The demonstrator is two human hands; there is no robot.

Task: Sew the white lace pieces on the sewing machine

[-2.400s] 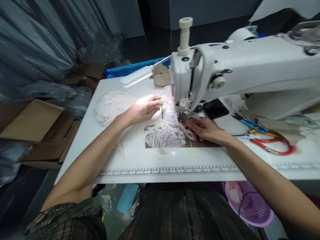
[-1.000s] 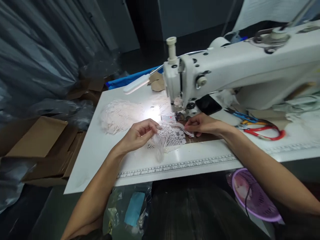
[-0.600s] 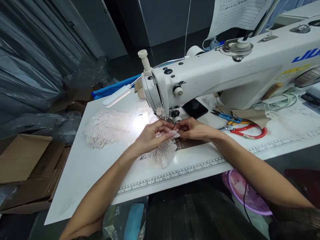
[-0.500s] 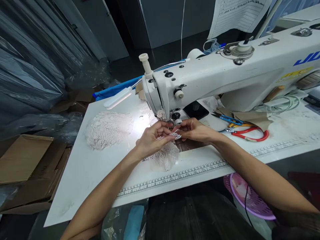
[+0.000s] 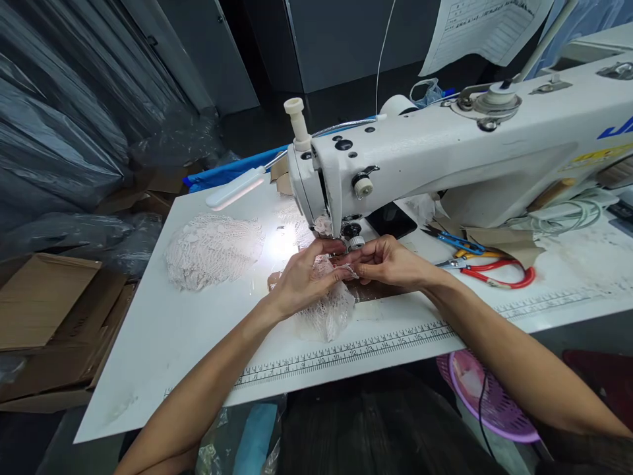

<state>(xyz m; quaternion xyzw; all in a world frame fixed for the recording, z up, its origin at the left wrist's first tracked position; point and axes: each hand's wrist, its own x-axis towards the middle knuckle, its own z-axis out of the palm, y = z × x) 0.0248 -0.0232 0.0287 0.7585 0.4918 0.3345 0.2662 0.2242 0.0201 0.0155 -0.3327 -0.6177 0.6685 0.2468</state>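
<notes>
One white sewing table (image 5: 158, 340) bears the whole arrangement as I view it from beside the worker; a white industrial sewing machine (image 5: 420, 155) reaches in across it from the worker's right. A cardboard carton (image 5: 44, 300) stands beyond the left edge, and a purple perforated basket (image 5: 509, 402) sits below the near edge. On the tabletop, a heap of pale pink lace (image 5: 212, 254) lies under a slim white lamp (image 5: 236, 188). Red-handled scissors (image 5: 512, 285) rest near the right forearm.

At centre, the left hand (image 5: 301, 277) and right hand (image 5: 390, 264) meet directly before the needle area. A single lace piece (image 5: 329, 307) lies below and between them, its bulk nearer the left hand and draping toward the printed ruler scale (image 5: 353, 353). Its long axis cannot be told, for the cloth is bunched; the gathered edge runs crosswise from hand to hand. The left thumb and fingers are almost closed, with that edge between them. The right thumb and forefinger come together at its right end; the fingers partly hide how firm the grip is.
</notes>
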